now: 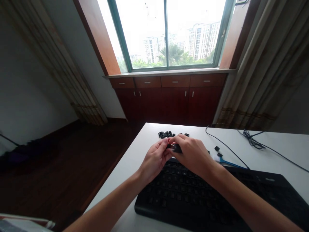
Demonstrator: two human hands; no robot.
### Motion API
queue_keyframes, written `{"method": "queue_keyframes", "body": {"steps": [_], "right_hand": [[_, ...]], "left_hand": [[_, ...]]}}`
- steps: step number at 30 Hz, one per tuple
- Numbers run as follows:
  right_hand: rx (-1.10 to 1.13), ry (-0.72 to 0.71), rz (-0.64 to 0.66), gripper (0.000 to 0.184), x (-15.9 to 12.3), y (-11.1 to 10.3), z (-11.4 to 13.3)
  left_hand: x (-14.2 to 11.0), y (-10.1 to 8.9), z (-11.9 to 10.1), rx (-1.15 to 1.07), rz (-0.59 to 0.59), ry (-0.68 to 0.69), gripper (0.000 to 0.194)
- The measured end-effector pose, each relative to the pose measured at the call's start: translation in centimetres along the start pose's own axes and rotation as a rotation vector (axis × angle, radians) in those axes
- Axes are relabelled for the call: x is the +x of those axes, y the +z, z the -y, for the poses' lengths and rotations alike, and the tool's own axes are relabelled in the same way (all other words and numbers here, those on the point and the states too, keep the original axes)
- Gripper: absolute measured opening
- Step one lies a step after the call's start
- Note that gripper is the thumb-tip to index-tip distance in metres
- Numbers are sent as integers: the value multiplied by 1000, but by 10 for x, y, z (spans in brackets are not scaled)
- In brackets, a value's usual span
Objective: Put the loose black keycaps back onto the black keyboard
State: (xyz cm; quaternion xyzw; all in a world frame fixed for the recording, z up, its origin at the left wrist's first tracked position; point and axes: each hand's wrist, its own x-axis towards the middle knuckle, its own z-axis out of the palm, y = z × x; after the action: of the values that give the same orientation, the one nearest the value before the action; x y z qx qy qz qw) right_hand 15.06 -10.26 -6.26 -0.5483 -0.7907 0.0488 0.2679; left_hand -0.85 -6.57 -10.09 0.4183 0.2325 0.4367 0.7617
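Observation:
My left hand (154, 158) and my right hand (191, 154) meet above the far edge of a black computer keyboard (193, 199). Between their fingers they pinch a small black keycap (177, 148), partly hidden by my fingertips. A heap of loose black keycaps (165, 134) lies on the white table (277, 151) just beyond my hands. Two more single keycaps (217, 148) sit to the right of my right hand, close to a blue-handled brush (228, 163).
Thin black cables (252, 141) loop across the table's far right. The table's left edge drops to a dark wooden floor (55, 180). Red-brown wooden cabinets (169, 100) stand beyond the table beneath a window (166, 33), with curtains on both sides.

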Motion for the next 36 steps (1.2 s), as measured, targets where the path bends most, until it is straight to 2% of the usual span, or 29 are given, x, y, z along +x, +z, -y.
{"method": "queue_keyframes", "body": {"steps": [4, 8, 12, 18, 23, 26, 31, 36], "right_hand": [[6, -21, 2, 18, 2, -5, -4], [148, -28, -10, 16, 3, -11, -10], [271, -32, 5, 15, 1, -19, -14], [242, -10, 7, 16, -1, -29, -17], [252, 5, 28, 13, -1, -29, -21], [266, 53, 73, 15, -1, -26, -25], [319, 104, 137, 19, -2, -27, -32], [389, 134, 184, 21, -2, -32, -35]], "left_hand": [[-3, 4, -2, 8, 4, -36, 22], [-4, 2, -3, 2, 27, -80, 20], [-2, -4, -5, 119, 33, -87, 24], [0, -9, -5, 263, 66, -116, 30], [0, -9, -8, 190, 4, -147, 23], [1, -9, -11, 97, -48, -136, 30], [3, -11, -13, 18, 1, -101, 47], [2, -13, -10, 71, 57, -84, 46]]}}
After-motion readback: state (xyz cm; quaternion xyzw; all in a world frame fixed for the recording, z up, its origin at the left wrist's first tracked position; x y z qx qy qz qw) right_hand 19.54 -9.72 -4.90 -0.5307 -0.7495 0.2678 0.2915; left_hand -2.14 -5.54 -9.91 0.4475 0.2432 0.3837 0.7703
